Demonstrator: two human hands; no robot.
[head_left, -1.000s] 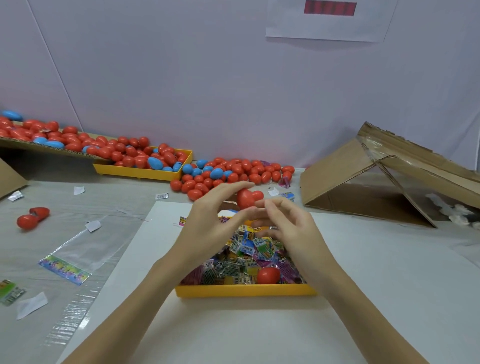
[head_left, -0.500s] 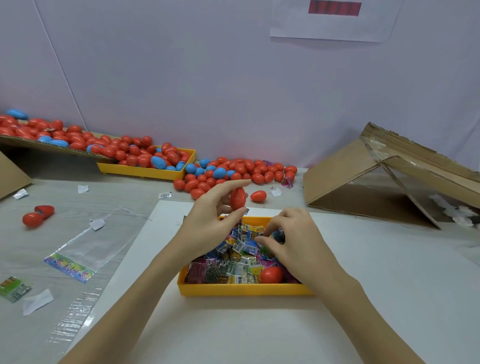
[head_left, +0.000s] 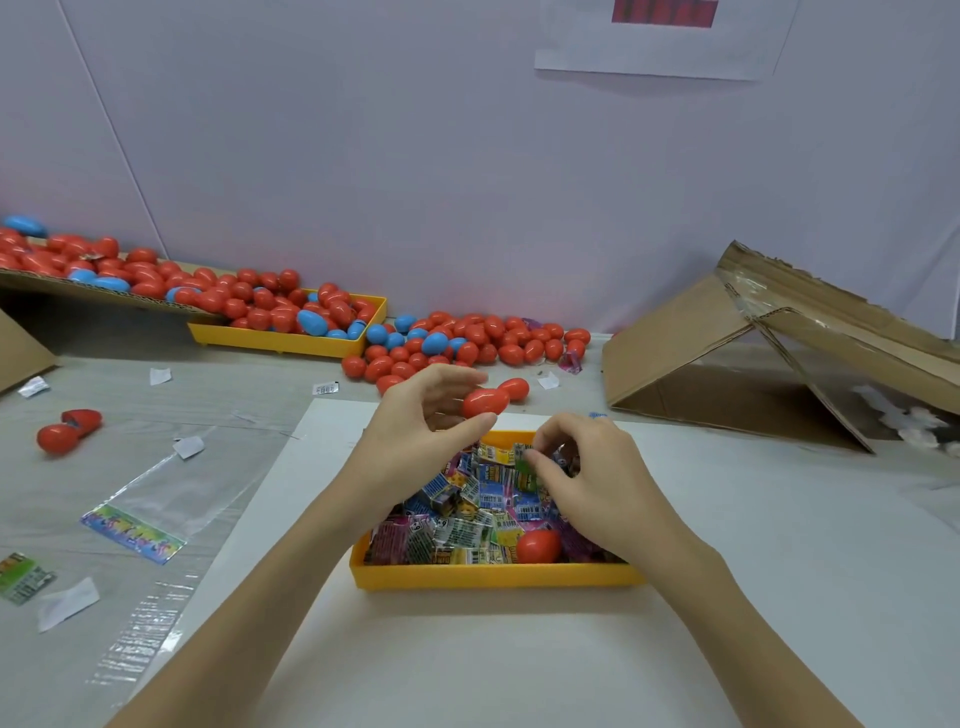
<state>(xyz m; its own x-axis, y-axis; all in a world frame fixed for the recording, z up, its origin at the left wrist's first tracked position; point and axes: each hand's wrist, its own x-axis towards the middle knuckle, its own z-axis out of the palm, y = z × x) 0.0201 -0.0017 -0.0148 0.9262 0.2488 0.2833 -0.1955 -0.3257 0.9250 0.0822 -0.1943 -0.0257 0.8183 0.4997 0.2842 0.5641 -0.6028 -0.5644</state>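
Red egg (head_left: 485, 402): held in the left hand (head_left: 421, 431), thumb under it and fingertips behind and above. It sits in the air just past the far edge of the yellow tray (head_left: 493, 576). Its long axis runs roughly left-right, with the right end tipped slightly up. It looks whole, though the seam is too small to read.

Packet (head_left: 525, 464): small and greenish, pinched by the curled fingertips of the right hand (head_left: 597, 478), low over the pile in the tray's far half. I cannot tell whether it has cleared the pile.

Key relation: the egg lies up, away and slightly left of the right fingertips. It is near them but not touching, with a small gap between. The left hand has the egg already; the right is the only hand at the packets.

Judgement: bringing the two together calls for a short lift of the packet toward the egg, and the egg would likely have to be opened first.

Room: the air above the tray between the hands is open.
- Under the right wrist, a loose egg (head_left: 537, 545) rests among the packets.
- Just beyond the held egg, a stray egg (head_left: 514, 387) lies on the table, with the egg heap (head_left: 467, 343) farther out.
- Well right of the right hand is a cardboard box (head_left: 727, 353).
- Well left of the left hand are a clear bag (head_left: 156, 493) and an opened egg (head_left: 65, 431).
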